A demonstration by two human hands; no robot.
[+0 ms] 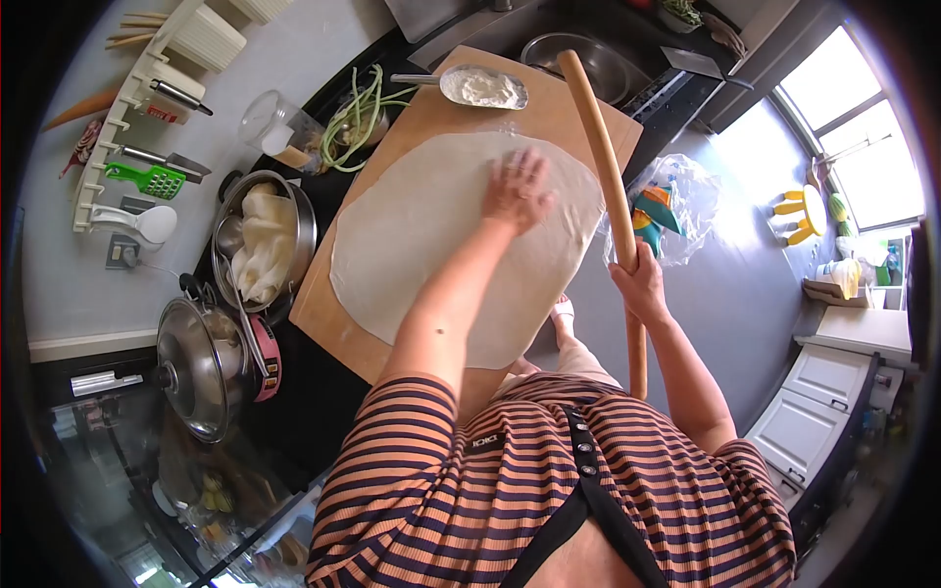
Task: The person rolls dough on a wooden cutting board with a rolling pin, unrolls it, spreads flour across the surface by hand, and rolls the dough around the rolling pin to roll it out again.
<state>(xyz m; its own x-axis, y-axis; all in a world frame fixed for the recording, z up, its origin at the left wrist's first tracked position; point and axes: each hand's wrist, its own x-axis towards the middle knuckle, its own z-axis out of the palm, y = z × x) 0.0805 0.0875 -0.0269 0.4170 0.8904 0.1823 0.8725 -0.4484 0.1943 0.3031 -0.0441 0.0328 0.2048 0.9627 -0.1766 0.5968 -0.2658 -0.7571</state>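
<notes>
A large, thin sheet of rolled dough [421,235] covers most of a wooden board [328,309] and drapes past its near edge. Over the upper right part of the sheet is my left hand [520,191], palm down with fingers spread, slightly blurred; it seems to touch the dough. My right hand [639,286] grips a long wooden rolling pin [603,147], held upright off the board's right side. At the board's far edge lies a metal scoop [446,80] filled with white flour [483,86].
Left of the board stand a steel pot [306,230] with pale cloth inside and a glass-lidded pan [191,363]. Green stalks [355,122] and a clear jar [279,127] sit behind. A sink bowl [578,61] is beyond. A plastic bag [686,196] is at the right.
</notes>
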